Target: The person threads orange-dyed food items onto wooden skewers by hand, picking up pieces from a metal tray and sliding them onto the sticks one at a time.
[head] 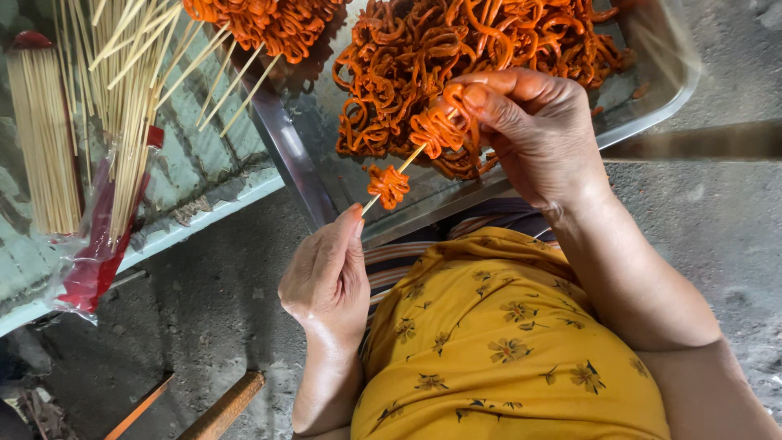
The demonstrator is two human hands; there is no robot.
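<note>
Left hand (326, 273) pinches skewer (405, 165) | right hand (533, 130) grips orange strips (440, 130) | red-edged clear bag (102, 236) left

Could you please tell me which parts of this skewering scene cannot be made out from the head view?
- Lower end of the skewer: hidden inside the left hand.
- Skewer tip: covered by the orange strips and the right hand.
- Metal tray: far side cut off by the top edge; right corner blurred.
- Bundle of sticks: tops cut off by the top edge.
</note>
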